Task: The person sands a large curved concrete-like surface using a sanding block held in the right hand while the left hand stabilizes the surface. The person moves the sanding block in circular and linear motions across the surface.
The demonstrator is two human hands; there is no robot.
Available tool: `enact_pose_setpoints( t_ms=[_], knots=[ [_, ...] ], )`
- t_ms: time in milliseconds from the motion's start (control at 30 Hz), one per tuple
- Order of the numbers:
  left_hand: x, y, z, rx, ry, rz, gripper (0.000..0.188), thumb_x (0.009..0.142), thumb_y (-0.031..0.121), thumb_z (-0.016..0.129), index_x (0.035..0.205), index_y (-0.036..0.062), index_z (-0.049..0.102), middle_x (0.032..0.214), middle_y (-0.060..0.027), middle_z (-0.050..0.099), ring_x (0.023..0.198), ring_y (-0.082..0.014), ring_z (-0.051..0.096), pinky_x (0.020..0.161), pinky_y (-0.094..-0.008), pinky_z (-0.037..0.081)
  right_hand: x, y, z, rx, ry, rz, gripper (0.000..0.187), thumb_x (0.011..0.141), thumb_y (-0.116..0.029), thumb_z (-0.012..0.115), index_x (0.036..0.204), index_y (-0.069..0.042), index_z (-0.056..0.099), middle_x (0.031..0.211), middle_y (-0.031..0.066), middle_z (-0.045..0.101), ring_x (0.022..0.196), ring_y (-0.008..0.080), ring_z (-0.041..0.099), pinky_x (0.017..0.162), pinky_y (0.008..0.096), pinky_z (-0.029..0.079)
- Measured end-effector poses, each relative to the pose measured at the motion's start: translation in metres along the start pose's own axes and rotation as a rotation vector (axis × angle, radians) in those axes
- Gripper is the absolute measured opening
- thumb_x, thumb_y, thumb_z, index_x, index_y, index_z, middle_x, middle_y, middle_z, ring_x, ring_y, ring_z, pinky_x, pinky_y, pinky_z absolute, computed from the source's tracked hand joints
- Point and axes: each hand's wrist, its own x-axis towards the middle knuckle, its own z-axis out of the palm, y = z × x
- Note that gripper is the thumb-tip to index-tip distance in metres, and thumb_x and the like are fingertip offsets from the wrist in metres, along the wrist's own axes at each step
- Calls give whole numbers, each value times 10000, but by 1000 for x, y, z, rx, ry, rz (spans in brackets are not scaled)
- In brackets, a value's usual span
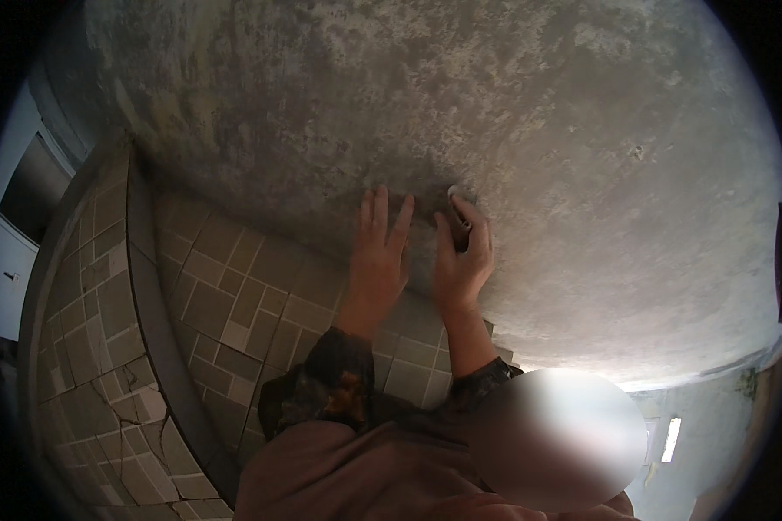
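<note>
Grey plaster wall (pixel 582 130); at frame centre, right hand (pixel 465 265) grips small pale-tipped object (pixel 453 190), probably light, stiff, best edge-pinched; left hand's (pixel 379 247) fingers extended.

One left hand (pixel 378 256) and one right hand (pixel 467 269) at centre, one small item (pixel 453 191) of unclear kind at the right fingertips, one grey wall (pixel 530 104) toward twelve, two dark sleeves (pixel 328 382) toward six, two tiled surfaces (pixel 226 304) toward eight, one white door (pixel 7 278) at nine
</note>
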Motion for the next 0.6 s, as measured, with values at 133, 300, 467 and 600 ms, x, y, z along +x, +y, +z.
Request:
enact_pose_setpoints(
  t_ms=[133, 300, 467, 600],
  knots=[
    [2, -3, -2, 21, -17, 17, 691, 875, -11, 582, 1519, 109, 362, 1562, -266, 254, 1432, -490, 270, 1139, -609, 296, -6, 6, 4, -76, -59, 27, 272, 866, 10, 713, 1128, -47, 668, 1097, 120, 708, 982, 199, 698, 760, 303, 566],
    [2, -5, -3, 9, 1, -21, 736, 841, -51, 587, 1520, 128, 366, 1566, -265, 246, 1425, -492, 282, 1134, -604, 312, -28, -4, 8, -162, -203, 123, 277, 868, -9, 715, 1136, -63, 669, 1080, 100, 710, 921, 176, 696, 734, 295, 561],
    [0, -15, -4, 12, 38, -54, 737, 835, -78, 565, 1515, 146, 391, 1570, -263, 240, 1417, -488, 297, 1122, -595, 338, -7, 0, 10, -42, 13, -15, 264, 865, 3, 707, 1116, -71, 675, 1029, 95, 705, 885, 197, 699, 712, 295, 557],
    [-1, -21, -6, 59, -3, -53, 690, 902, -68, 533, 1528, 168, 364, 1602, -238, 190, 1439, -487, 257, 1143, -574, 333, -16, 17, 14, -151, -109, -84, 275, 863, 31, 686, 1110, -89, 682, 998, 91, 698, 840, 208, 690, 696, 303, 554]
  ],
)
